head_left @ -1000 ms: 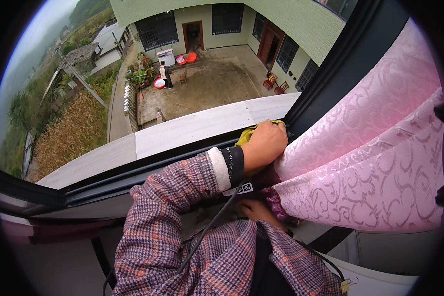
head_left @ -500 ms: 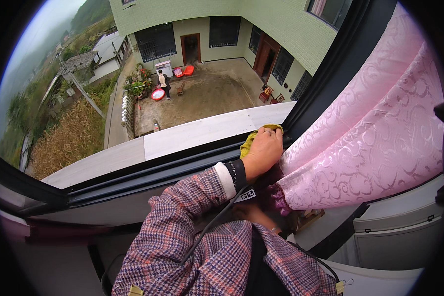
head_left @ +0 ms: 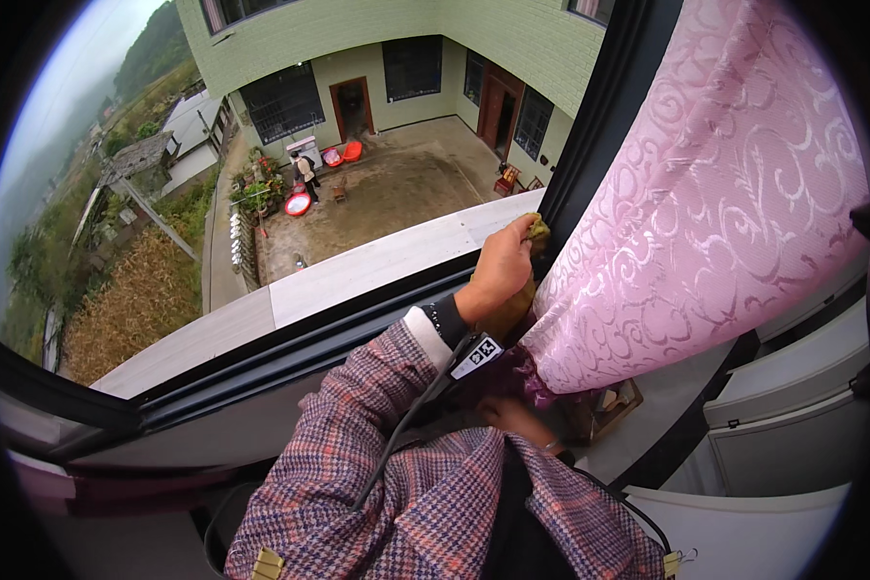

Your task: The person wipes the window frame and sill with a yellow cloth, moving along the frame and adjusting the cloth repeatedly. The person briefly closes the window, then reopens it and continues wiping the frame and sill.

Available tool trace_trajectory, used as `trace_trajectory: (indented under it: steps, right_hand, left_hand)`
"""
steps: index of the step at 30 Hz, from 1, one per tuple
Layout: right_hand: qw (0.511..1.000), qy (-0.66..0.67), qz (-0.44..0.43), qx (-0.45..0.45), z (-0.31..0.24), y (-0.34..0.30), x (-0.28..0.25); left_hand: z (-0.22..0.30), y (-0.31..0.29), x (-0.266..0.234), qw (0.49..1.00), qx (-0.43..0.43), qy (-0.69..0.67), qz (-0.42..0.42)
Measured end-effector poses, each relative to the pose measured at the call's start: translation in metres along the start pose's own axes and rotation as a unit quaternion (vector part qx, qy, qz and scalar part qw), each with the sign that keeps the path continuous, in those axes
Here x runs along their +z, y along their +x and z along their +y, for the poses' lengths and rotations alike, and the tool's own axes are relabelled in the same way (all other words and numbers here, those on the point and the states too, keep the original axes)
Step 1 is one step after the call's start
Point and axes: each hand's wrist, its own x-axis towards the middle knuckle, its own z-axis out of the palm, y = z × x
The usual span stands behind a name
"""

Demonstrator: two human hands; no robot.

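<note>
My left hand is closed round a yellow-green cloth. Part of the cloth shows above the fingertips, against the dark upright window frame at the right end of the window track. The rest hangs below the palm, beside the pink curtain. Lower down, my right hand is in shadow below the curtain's ruffled purple edge. Its fingers are too dark and hidden to read.
Outside the open window runs a pale ledge, high above a courtyard where a person stands near red basins. A black cable lies along my left sleeve. White furniture stands at the right.
My left hand has moved slightly up with the cloth, which now bears on the upright frame. The view has shifted, and the curtain takes up more of it. The courtyard person leans over.
</note>
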Motion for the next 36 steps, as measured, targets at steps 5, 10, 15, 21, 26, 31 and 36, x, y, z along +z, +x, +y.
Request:
trace_trajectory:
  steps: [5,10,15,21,26,31,36]
  right_hand:
    - [0.947,0.278,0.160,0.011,-0.052,-0.005,-0.017]
    - [0.899,0.320,0.256,-0.153,-0.088,0.020,-0.027]
    - [0.975,0.151,0.041,-0.156,-0.089,0.045,-0.024]
    - [0.917,0.389,0.048,-0.070,-0.076,0.044,-0.015]
    - [0.933,0.349,0.086,-0.033,-0.070,0.038,-0.017]
    - [0.942,0.306,0.125,-0.053,-0.071,0.028,-0.020]
    - [0.932,0.324,0.160,-0.022,-0.061,0.027,-0.015]
  left_hand:
    - [0.040,-0.070,-0.074,0.872,-0.116,-0.474,-0.031]
    - [0.064,-0.119,-0.126,0.804,-0.200,-0.559,-0.023]
    - [0.074,-0.131,-0.129,0.755,-0.223,-0.617,0.005]
    - [0.048,-0.112,-0.142,0.913,-0.075,-0.386,0.110]
    - [0.018,-0.086,-0.128,0.932,0.091,0.288,-0.201]
    - [0.009,-0.072,-0.095,0.871,0.161,0.396,-0.243]
    - [-0.011,-0.039,-0.043,0.859,0.208,0.419,-0.211]
